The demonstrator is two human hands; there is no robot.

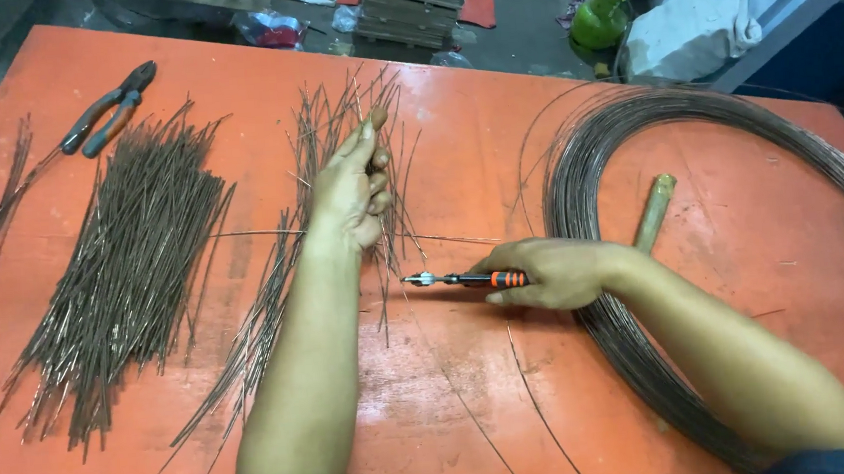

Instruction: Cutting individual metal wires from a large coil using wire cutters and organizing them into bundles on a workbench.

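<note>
Orange table point(495, 143), crowded: big wire coil point(733, 146) at right, thick heap of cut wires point(136, 257) at left, thinner spread of cut wires point(335, 124) in the middle, pliers point(108, 108) far left. Left hand point(351, 187) flat, fingers half curled on that spread; right hand point(553, 272) clamped on a cutter point(465, 281), tip just beside the left wrist. Risks, judged: sharp ends pricking the palm, a slip nicking the wrist, loose coil turns snagging the right forearm.

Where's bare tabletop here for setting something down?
Bare table lies near the front edge between the forearms, crossed by stray single wires, and inside the wire coil beside the wooden handle. Crowded: the left half, with the cut-wire pile, pliers and the bundle under the left hand.
</note>
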